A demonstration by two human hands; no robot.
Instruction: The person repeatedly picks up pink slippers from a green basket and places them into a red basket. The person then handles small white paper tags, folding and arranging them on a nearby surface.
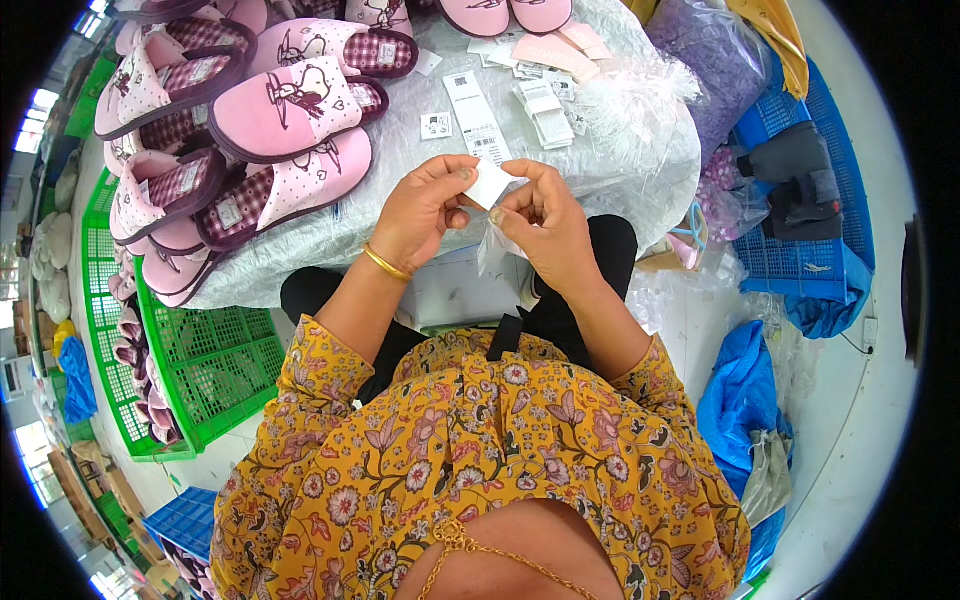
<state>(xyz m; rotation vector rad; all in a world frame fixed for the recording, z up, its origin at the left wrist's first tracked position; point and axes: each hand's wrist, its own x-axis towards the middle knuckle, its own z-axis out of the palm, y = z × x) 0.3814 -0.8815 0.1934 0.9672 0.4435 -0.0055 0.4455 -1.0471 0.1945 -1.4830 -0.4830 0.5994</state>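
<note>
My left hand (422, 208) and my right hand (543, 216) meet over my lap, both pinching a small white paper tag (490, 184). A clear plastic bag (492, 245) hangs below it from my right fingers. A gold bangle sits on my left wrist. Just beyond my hands, on the plastic-covered table (560, 140), lie loose white tags (476, 118) and a small stack of tags (541, 110). Pink slippers with checked lining (285, 110) are piled on the table's left part.
A green plastic crate (215, 365) holding more slippers stands at my left. A blue crate (800, 215) with dark cloth is at the right, with a purple bag (710, 60) above it and blue plastic sacks (745, 400) on the floor.
</note>
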